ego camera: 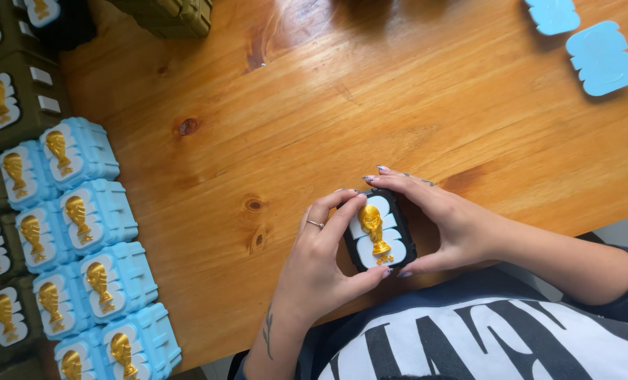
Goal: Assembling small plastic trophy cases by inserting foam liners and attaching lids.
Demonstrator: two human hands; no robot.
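A small black box is gripped between both hands near the front edge of the wooden table. It is held on its left side by the left hand, whose index finger is curled over the top corner and whose thumb is pressed under the lower edge; a ring is worn on one finger. The right side and top are clasped by the right hand, the fingertips being laid along the upper edge. On the box's face a white panel is set, carrying a gold trophy figure. To the left, light blue boxes with the same gold figures are ranged in rows, flanked by olive green boxes. At the far right corner two light blue lids are laid flat, well apart from the hands.
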